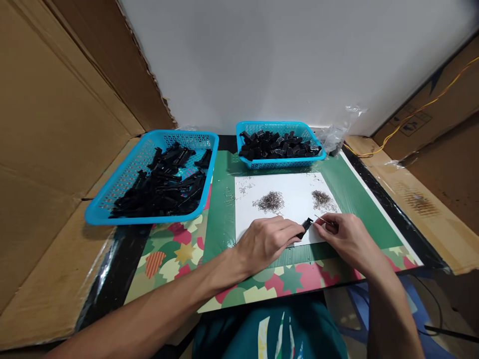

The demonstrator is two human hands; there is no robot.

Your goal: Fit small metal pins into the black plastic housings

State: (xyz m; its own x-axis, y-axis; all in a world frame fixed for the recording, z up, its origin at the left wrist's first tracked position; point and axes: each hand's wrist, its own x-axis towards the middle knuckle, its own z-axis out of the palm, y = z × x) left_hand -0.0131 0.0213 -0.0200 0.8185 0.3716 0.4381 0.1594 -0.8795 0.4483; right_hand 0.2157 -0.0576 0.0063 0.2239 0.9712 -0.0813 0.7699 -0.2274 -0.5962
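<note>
My left hand is closed around a small black plastic part, whose notched end sticks out past the fingertips. In my right hand a thin metal tool is pinched between thumb and fingers; its exact kind is too small to make out. The right fingertips are close beside the exposed end of the black part, and whether they touch it I cannot tell. Both hands are over the near edge of a white sheet. On the sheet lie a larger pile of tiny wire springs and a smaller pile.
A blue basket of long black parts stands at the left. Another blue basket at the back holds short black pieces. Beside it is a clear plastic bag. Cardboard walls the left; a yellow cable runs at right.
</note>
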